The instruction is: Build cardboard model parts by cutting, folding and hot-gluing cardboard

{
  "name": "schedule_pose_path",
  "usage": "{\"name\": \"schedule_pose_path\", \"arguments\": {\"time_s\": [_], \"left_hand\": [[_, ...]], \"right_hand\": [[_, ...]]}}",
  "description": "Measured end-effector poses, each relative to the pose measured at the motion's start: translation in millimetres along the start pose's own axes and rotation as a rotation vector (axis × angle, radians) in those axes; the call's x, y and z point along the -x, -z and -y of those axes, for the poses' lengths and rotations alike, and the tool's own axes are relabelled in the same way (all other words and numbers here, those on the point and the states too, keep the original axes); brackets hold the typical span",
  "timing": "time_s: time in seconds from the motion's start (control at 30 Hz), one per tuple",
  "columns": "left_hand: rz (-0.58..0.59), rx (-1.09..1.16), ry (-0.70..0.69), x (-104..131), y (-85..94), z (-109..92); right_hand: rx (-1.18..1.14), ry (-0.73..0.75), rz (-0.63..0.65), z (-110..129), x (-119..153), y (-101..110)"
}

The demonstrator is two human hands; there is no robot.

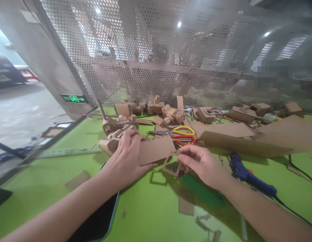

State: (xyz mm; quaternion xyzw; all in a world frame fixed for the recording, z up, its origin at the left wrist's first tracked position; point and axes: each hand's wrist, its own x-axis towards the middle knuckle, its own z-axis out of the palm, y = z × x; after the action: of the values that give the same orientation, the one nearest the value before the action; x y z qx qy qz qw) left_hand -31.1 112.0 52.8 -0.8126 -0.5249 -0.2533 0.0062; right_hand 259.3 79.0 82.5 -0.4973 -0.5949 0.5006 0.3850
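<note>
My left hand (129, 151) lies with fingers spread over a flat cardboard piece (156, 150) with printed writing, its thumb along the near edge. To its right, my right hand (200, 163) pinches a small cardboard frame (172, 164) between thumb and fingers, tilted above the green table (143, 205). Scissors (179, 134) with one yellow and one red handle lie just beyond the flat piece. A cardboard model (112, 143) is partly hidden behind my left hand.
A blue glue gun (251, 174) lies at the right. Several cardboard models (172, 115) line the back below a perforated metal screen (145, 60). A dark tablet-like object (97, 218) is under my left forearm. Folded cardboard (246, 144) lies right; scraps (186, 202) are in front.
</note>
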Motion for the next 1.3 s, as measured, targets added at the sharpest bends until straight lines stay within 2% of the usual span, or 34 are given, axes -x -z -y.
{"name": "schedule_pose_path", "arguments": {"time_s": [0.17,0.33,0.47,0.6,0.73,0.83,0.9,1.1,1.2,1.3], "left_hand": [[-0.018,-0.019,-0.056,7,2.7,-6],[0.004,0.128,-0.102,10,3.1,-11],[-0.084,0.142,-0.149,5,6.9,-13],[-0.122,0.122,-0.203,2,16.1,-19],[-0.25,0.178,-0.39,11,27.0,-32],[-0.201,0.252,-0.514,22,32.2,-44],[-0.149,0.296,-0.531,27,32.6,-49],[0.041,0.383,-0.422,26,24.2,-54],[0.048,0.425,-0.365,24,21.9,-54],[0.048,0.447,-0.363,28,21.9,-55]], "right_hand": [[0.002,0.034,-0.018,-1,0,1],[0.055,0.068,-0.012,-5,0,-1],[0.184,0.129,-0.032,-9,2,0],[0.344,0.283,-0.02,-7,6,3],[0.438,0.426,0.058,-6,9,2],[0.461,0.501,0.113,-7,11,-1],[0.459,0.551,0.154,-7,13,-2],[0.46,0.611,0.226,-6,18,-4],[0.477,0.595,0.227,-5,18,-6],[0.48,0.587,0.235,-4,17,-8]]}}
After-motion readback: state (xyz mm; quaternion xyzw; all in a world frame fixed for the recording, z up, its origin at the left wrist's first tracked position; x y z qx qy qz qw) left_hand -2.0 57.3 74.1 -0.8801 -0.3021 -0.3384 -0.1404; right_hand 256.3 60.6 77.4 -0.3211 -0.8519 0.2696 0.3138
